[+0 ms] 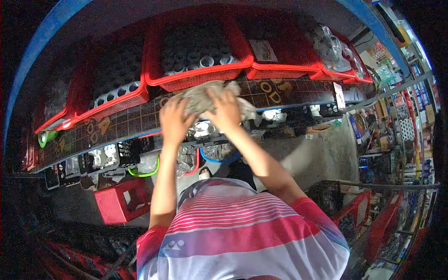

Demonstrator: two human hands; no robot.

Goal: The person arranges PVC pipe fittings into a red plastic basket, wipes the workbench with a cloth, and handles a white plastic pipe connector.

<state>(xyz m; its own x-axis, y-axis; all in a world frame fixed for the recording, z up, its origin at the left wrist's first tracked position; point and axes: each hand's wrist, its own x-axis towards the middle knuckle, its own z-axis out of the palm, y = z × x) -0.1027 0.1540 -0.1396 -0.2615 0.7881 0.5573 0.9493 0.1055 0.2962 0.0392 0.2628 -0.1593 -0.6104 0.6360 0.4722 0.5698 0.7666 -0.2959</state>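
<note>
A crumpled grey-beige cloth [199, 99] lies on the dark, grid-patterned shelf edge, in front of a red basket. My left hand [174, 122] grips its left side, the fingers bent over the fabric. On the right, my right hand [226, 111] also holds the cloth, fingers pressed into the folds. Part of the fabric hangs out to the right of that hand. Just behind the cloth, the red basket [200, 74] holds several round white pipe fittings [206, 61].
More red baskets [112, 103] line the shelf [133, 120] on both sides. Below it are dark crates of white fittings [109, 156] and a green-rimmed basket [144, 173]. A red stool [122, 201] stands on the floor at left. Stocked racks [403, 123] rise at right.
</note>
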